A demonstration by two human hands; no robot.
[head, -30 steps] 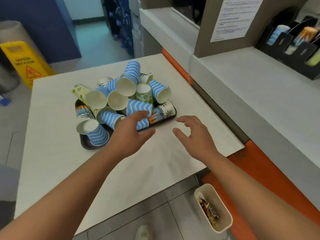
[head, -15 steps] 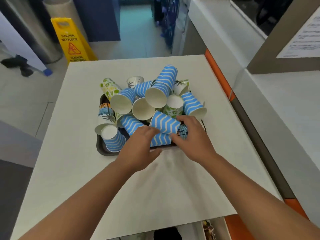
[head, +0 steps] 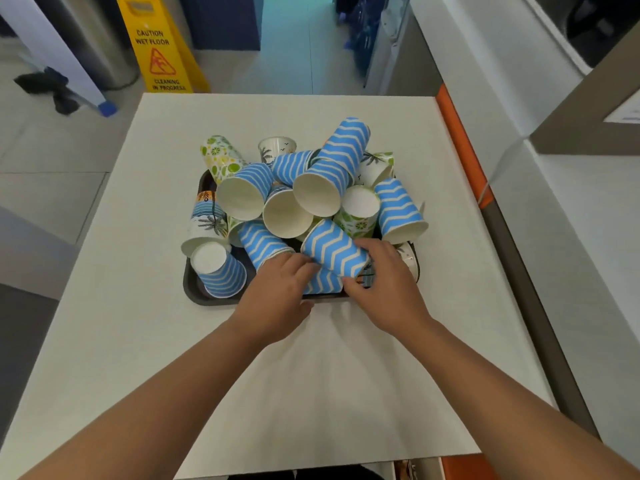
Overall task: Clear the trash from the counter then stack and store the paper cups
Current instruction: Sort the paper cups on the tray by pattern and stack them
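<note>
White desk (head: 138,341) beside grey counter (head: 588,237); yellow wet-floor sign (head: 157,46) beyond. Dark tray (head: 194,289) mid-desk, heaped with paper cups (head: 311,188). Left hand (head: 277,296) and right hand (head: 384,282) curled around blue zigzag cup (head: 334,249) at tray's near edge.

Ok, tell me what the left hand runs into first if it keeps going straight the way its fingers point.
The left hand points up and right into the pile. Its fingertips are already at the blue zigzag cup lying on the tray; that cup comes first, though depth is hard to judge.
</note>
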